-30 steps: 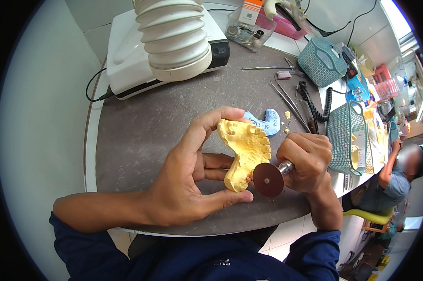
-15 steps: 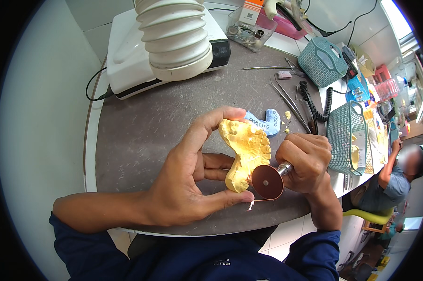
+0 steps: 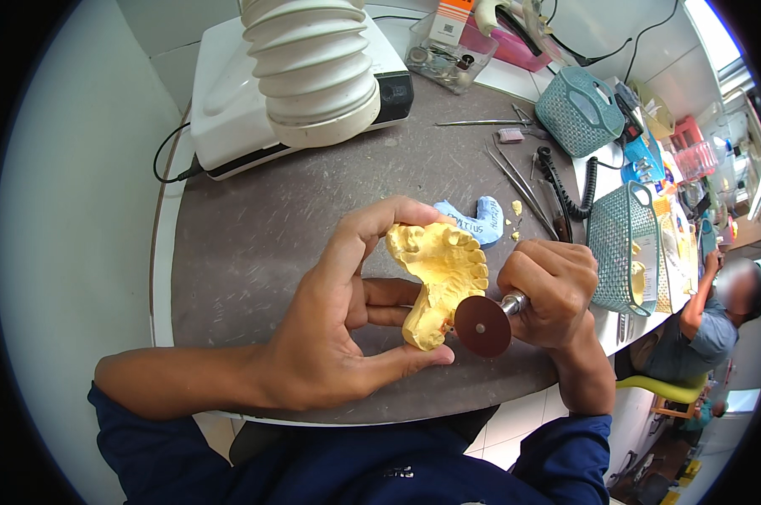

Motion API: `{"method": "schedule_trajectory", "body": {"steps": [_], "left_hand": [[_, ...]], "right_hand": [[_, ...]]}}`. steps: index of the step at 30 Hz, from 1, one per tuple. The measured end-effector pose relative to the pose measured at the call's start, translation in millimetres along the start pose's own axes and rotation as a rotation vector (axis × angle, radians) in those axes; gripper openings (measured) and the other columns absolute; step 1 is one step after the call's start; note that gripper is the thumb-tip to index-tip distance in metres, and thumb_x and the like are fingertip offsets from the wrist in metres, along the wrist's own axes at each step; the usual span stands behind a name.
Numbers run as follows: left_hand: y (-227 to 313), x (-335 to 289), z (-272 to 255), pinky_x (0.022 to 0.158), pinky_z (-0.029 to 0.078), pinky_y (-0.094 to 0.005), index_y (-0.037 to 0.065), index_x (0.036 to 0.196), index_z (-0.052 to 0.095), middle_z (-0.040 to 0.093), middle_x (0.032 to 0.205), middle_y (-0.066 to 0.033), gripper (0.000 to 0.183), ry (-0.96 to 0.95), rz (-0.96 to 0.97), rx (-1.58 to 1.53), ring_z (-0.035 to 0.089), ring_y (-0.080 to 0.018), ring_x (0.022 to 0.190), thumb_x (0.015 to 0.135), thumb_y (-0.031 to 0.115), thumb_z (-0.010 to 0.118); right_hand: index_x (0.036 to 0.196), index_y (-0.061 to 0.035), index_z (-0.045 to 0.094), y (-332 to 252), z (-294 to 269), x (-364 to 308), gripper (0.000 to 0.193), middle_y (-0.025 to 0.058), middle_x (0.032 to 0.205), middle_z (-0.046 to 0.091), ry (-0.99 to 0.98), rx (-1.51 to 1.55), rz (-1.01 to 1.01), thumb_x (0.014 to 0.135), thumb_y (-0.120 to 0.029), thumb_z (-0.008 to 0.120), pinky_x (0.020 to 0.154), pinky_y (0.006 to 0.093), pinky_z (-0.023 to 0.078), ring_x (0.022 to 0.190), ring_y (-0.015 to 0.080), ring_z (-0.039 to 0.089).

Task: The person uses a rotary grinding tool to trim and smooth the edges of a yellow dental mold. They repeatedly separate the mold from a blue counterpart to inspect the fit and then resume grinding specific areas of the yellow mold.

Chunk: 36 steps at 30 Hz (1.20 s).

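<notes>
My left hand (image 3: 338, 311) grips a yellow plaster dental cast (image 3: 438, 278) between thumb and fingers, its tooth row toward the right. Closed around a metal rotary handpiece (image 3: 513, 302) is my right hand (image 3: 549, 290). A round brown cutting disc (image 3: 483, 326) on the handpiece faces up beside the cast's lower right edge; whether it touches the cast I cannot tell. Just beyond the cast lies a blue curved dental piece (image 3: 475, 222) with handwriting on it. Small yellow plaster crumbs (image 3: 517, 207) are scattered to its right.
A white ribbed suction hose (image 3: 317, 76) hangs before a white machine (image 3: 229, 109) at the far left. Thin metal tools (image 3: 519, 189), a small brush (image 3: 510, 135) and a coiled black cord (image 3: 576, 189) lie right. Teal baskets (image 3: 623, 252) line that side. A person (image 3: 692, 324) sits beyond.
The cast has tilted and shifted slightly left in my left hand. The thin bright streak along the disc and cast is gone. My right hand has barely moved.
</notes>
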<state>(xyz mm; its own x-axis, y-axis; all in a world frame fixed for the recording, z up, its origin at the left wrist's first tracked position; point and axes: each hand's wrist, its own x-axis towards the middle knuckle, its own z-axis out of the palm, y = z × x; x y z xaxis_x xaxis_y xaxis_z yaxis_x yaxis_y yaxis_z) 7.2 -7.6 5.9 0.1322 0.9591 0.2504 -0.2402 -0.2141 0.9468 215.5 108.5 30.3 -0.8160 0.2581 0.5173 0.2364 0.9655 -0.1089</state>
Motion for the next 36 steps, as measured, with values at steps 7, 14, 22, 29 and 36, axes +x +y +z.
{"method": "schedule_trajectory", "body": {"steps": [7, 14, 22, 29, 36], "left_hand": [[-1.8, -0.6, 0.3, 0.105, 0.051, -0.0390, 0.009, 0.142, 0.018, 0.033, 0.142, -0.0183, 0.092, -0.002, 0.012, -0.023, 0.053, -0.0289, 0.128, 0.075, -0.015, 0.076], [0.7, -0.6, 0.9, 0.105, 0.051, -0.0388, 0.009, 0.142, 0.018, 0.033, 0.142, -0.0181, 0.092, -0.004, -0.010, -0.028, 0.053, -0.0287, 0.128, 0.075, -0.015, 0.076], [0.6, -0.6, 1.4, 0.105, 0.051, -0.0375, 0.008, 0.143, 0.018, 0.033, 0.143, -0.0176, 0.092, 0.004, -0.020, -0.048, 0.053, -0.0280, 0.128, 0.075, -0.014, 0.076], [1.5, -0.6, 0.7, 0.105, 0.051, -0.0371, 0.007, 0.144, 0.018, 0.034, 0.143, -0.0176, 0.093, 0.006, -0.030, -0.038, 0.053, -0.0278, 0.128, 0.075, -0.013, 0.077], [3.2, -0.3, 0.7, 0.105, 0.051, -0.0370, 0.006, 0.146, 0.018, 0.034, 0.143, -0.0181, 0.096, 0.007, -0.040, -0.026, 0.054, -0.0275, 0.127, 0.074, -0.012, 0.078]], "right_hand": [[0.060, -0.0094, 0.045, -0.6, 0.6, -0.4, 0.052, 0.0022, 0.052, 0.041, -0.001, 0.003, 0.005, 0.068, -0.044, 0.083, 0.039, 0.0308, 0.034, 0.041, 0.0176, 0.045], [0.060, -0.0093, 0.044, 0.6, 2.2, -1.0, 0.053, 0.0021, 0.052, 0.041, 0.014, 0.013, -0.012, 0.069, -0.044, 0.083, 0.039, 0.0305, 0.034, 0.040, 0.0175, 0.044], [0.060, -0.0093, 0.045, -0.4, 1.3, -0.6, 0.053, 0.0023, 0.052, 0.041, 0.001, 0.004, 0.000, 0.069, -0.045, 0.083, 0.040, 0.0306, 0.034, 0.041, 0.0175, 0.045], [0.060, -0.0091, 0.045, -0.4, 1.1, -0.1, 0.053, 0.0023, 0.052, 0.042, -0.003, 0.002, 0.003, 0.069, -0.045, 0.082, 0.040, 0.0308, 0.035, 0.041, 0.0175, 0.045], [0.060, -0.0091, 0.045, -0.4, 1.7, 0.5, 0.053, 0.0022, 0.052, 0.042, -0.002, -0.001, -0.008, 0.069, -0.045, 0.082, 0.040, 0.0301, 0.035, 0.041, 0.0171, 0.046]]}}
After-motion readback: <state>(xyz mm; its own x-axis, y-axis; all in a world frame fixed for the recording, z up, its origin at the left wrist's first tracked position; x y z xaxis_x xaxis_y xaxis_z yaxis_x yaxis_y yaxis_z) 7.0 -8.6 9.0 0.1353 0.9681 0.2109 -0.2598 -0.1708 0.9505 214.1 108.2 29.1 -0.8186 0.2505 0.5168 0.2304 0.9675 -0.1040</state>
